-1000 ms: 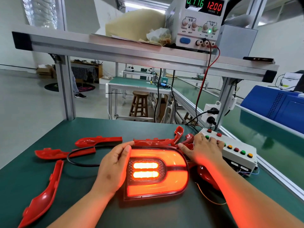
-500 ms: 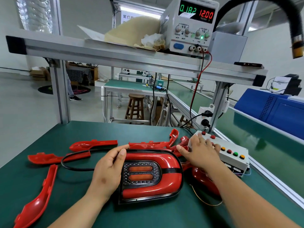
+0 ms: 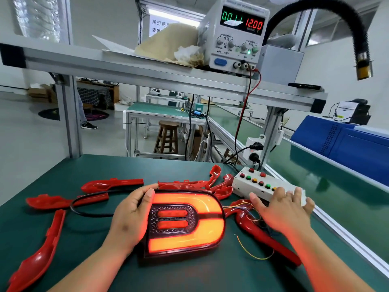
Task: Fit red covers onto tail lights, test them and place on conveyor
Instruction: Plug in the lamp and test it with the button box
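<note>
My left hand (image 3: 130, 218) curls round the left edge of the lit tail light (image 3: 187, 220), lying flat crosswise before me, while my right hand (image 3: 282, 209), fingers spread on the button box (image 3: 255, 185), sits nearer the conveyor (image 3: 336, 184) off right.

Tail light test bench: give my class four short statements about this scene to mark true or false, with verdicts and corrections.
1. The tail light has its outer band glowing. True.
2. The left hand rests on the button box. False: it holds the tail light's edge. The right hand rests on the button box.
3. The power supply shows 12.00 in red digits. True.
4. The red covers sit in a bin. False: they lie on the green table.
</note>
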Demonstrator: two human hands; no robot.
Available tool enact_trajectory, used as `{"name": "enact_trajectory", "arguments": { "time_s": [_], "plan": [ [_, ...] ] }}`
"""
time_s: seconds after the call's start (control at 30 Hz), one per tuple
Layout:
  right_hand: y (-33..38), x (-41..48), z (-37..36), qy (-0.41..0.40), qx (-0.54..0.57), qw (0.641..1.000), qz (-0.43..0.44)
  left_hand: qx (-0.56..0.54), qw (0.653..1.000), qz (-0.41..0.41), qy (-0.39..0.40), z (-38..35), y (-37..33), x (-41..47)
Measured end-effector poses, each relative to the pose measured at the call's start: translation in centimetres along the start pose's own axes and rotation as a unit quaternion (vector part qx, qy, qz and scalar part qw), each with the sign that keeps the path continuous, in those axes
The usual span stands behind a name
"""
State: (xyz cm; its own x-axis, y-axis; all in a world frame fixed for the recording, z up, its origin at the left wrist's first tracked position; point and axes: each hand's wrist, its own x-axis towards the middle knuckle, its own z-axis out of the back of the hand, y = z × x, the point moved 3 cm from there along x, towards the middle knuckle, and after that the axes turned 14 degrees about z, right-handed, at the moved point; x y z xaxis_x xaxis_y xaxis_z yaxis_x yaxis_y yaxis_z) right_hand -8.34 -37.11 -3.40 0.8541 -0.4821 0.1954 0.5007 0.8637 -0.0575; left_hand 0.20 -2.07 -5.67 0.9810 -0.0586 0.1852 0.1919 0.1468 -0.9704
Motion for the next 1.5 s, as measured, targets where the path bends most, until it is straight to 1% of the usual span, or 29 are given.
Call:
{"name": "enact_trajectory", "arguments": {
  "time_s": [0.1, 0.4, 0.63, 0.77, 0.83, 0.9, 1.0, 1.07, 1.13, 1.23, 1.33, 1.5],
  "plan": [
    [0.0, 0.1, 0.0, 0.013, 0.0, 1.0, -0.004, 0.005, 1.0, 0.0, 0.0, 0.1, 0.2, 0.1],
    [0.0, -0.1, -0.3, 0.012, -0.012, 1.0, -0.009, 0.006, 1.0, -0.007, 0.0, 0.1, -0.2, -0.1],
    [-0.1, -0.2, -0.4, 0.014, -0.032, 0.999, 0.0, 0.007, 1.0, 0.004, 0.006, 0.2, -0.3, -0.2],
    [0.1, -0.1, -0.2, 0.018, -0.021, 1.0, -0.002, 0.004, 1.0, -0.003, -0.006, 0.0, 0.0, 0.1],
    [0.4, 0.5, 0.4, 0.002, -0.001, 1.0, 0.012, -0.004, 1.0, -0.001, -0.008, -0.1, 0.1, 0.2],
    [1.5, 1.6, 1.0, -0.005, 0.02, 0.999, 0.05, 0.003, 1.0, 0.002, -0.008, -0.1, 0.2, 0.2],
    [3.9, 3.2, 1.3, 0.005, 0.015, 0.995, 0.103, 0.014, 1.0, -0.002, -0.012, -0.1, 0.3, 0.2],
    [5.1, 3.9, 0.9, 0.024, 0.005, 0.993, 0.117, 0.014, 1.0, -0.005, -0.014, 0.0, 0.2, 0.2],
    [5.7, 4.2, 0.3, 0.042, -0.002, 0.993, 0.114, 0.015, 1.0, -0.004, -0.015, 0.0, 0.2, 0.1],
    [5.8, 4.5, -0.2, 0.046, -0.006, 0.994, 0.103, 0.016, 1.0, -0.002, -0.016, 0.1, 0.3, 0.2],
    [5.9, 4.7, 0.0, 0.057, 0.02, 0.994, 0.088, 0.029, 0.999, -0.004, -0.016, 0.1, 0.4, 0.4],
    [5.9, 4.8, 0.2, 0.072, 0.05, 0.994, 0.07, 0.017, 1.0, 0.001, -0.005, 0.2, 0.2, 0.2]
  ]
}}
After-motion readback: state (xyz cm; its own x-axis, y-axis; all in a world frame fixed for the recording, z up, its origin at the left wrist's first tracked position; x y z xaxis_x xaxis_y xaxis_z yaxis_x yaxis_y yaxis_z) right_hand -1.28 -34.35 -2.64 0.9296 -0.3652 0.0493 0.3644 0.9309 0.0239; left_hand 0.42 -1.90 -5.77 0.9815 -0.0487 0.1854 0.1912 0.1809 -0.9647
